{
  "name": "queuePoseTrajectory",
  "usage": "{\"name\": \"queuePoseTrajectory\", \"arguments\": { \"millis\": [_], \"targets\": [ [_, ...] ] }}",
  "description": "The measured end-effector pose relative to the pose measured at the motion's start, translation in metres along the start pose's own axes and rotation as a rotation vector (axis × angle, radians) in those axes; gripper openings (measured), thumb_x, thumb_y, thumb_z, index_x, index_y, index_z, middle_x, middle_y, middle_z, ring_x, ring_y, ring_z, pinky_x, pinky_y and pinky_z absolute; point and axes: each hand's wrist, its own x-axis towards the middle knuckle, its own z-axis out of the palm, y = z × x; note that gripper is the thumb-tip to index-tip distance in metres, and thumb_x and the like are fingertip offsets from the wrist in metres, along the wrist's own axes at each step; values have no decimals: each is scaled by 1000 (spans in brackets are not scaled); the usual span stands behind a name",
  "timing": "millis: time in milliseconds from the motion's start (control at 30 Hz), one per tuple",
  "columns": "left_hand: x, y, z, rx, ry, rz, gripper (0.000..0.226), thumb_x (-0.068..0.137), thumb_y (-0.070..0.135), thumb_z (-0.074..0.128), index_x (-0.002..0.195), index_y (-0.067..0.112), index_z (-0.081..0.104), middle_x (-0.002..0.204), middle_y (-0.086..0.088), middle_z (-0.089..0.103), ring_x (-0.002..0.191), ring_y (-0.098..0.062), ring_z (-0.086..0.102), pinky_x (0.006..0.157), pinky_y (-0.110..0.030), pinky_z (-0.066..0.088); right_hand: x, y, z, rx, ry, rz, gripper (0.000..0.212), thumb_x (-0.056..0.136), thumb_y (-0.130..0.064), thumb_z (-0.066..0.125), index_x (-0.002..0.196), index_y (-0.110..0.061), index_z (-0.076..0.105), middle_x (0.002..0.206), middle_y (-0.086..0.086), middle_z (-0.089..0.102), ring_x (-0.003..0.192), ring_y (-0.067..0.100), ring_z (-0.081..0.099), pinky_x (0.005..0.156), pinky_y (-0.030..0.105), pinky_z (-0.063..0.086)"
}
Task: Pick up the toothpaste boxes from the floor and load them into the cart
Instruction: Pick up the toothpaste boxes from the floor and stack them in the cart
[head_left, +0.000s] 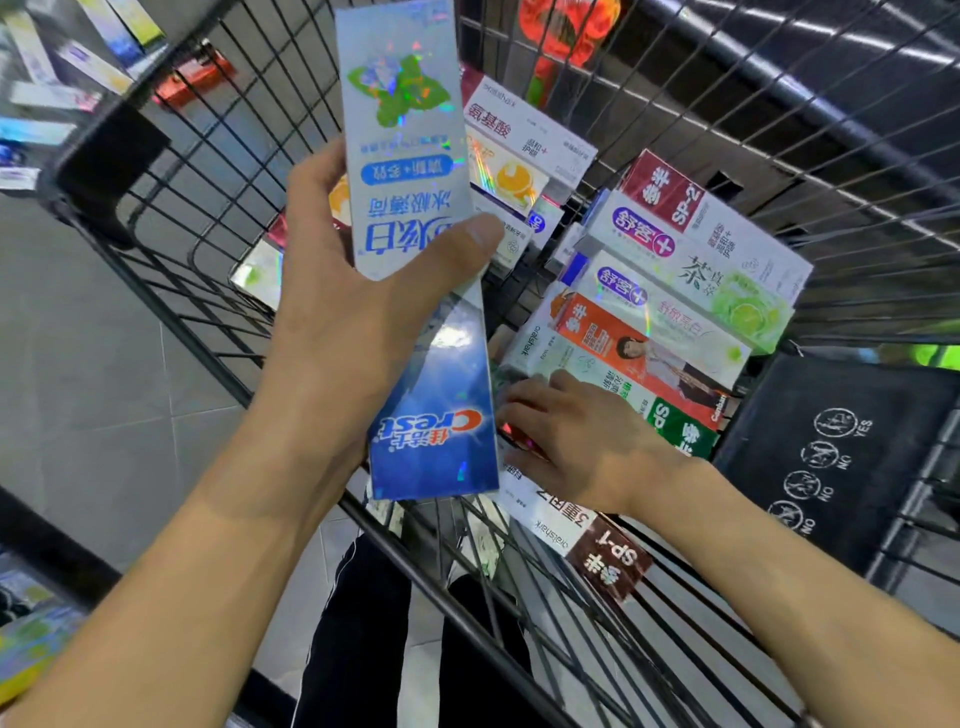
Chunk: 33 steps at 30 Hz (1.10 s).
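I have the Crest box (415, 270) pinched mid-length in my left hand (337, 332), thumb across its face, above the cart (218, 171). It looks light, stiff and glossy, so I judge a grip across the long sides safest. At four o'clock my right hand (576, 436) rests flat, fingers relaxed, on the stacked boxes (675, 291).

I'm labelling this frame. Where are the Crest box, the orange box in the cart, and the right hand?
Crest box (434, 447): head view, on its blue logo end.
Orange box (597, 332): head view, on its orange face.
Right hand (571, 441): head view, on its back.
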Motion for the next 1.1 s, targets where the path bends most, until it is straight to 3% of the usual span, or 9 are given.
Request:
{"name": "queuePoseTrajectory", "arguments": {
  "millis": [200,333,433,533,700,833,933,1000,1100],
  "targets": [
    [-1,1,4,11,9,-15,75,74,28,86,137,25,44,114,-2,74,107,-29,71,91,-56,56,-1,-3,17,31,-68,74,39,96,-45,44,124,-22,57,141,5,55,116,38,56,86,50,51],
    [-4,4,6,7,-6,-39,77,71,30,86,136,26,44,112,4,75,103,-21,72,90,-50,58,-11,-5,-4,109,141,161,36,92,-38,52,120,-19,65,128,1,65,92,30,58,78,42,53],
    [-3,7,9,46,-46,-68,90,59,33,93,133,27,43,104,11,76,94,-11,74,78,-31,61,-13,-2,-24,160,321,218,34,91,-27,60,120,-11,69,119,7,68,104,25,57,92,36,48],
    [6,13,12,185,-104,-80,89,51,41,87,127,31,42,93,18,75,78,-2,72,60,-14,52,-12,10,-42,148,407,298,39,90,-33,61,122,-11,67,124,7,67,110,27,59,96,38,45],
    [64,7,14,608,-195,41,60,72,35,87,114,26,44,85,14,71,63,5,63,59,-16,46,-7,30,-60,76,412,458,55,93,-50,44,128,-11,61,136,16,59,118,39,56,99,44,42],
    [123,3,17,991,-362,212,55,74,38,82,111,22,44,85,17,65,79,-6,61,63,-18,43,-4,46,-65,61,334,604,73,89,-62,31,140,-13,53,153,16,44,136,41,43,112,52,36],
    [164,-8,21,1200,-531,373,68,69,44,78,126,17,52,114,-3,69,102,-26,63,83,-34,49,-2,59,-64,64,365,652,76,89,-64,30,143,-15,50,153,13,44,138,37,42,114,52,35],
    [189,-14,27,1370,-595,467,82,73,45,80,143,17,48,135,-6,59,122,-27,56,95,-36,45,-2,67,-61,47,415,655,74,91,-64,34,142,-13,51,150,15,47,136,38,44,113,52,37],
    [223,-21,39,1630,-648,543,90,76,57,73,150,22,37,139,-4,51,128,-27,51,90,-40,45,-3,74,-58,30,477,659,72,92,-60,40,142,-9,51,151,19,46,133,40,45,111,53,38]
  ]
}}
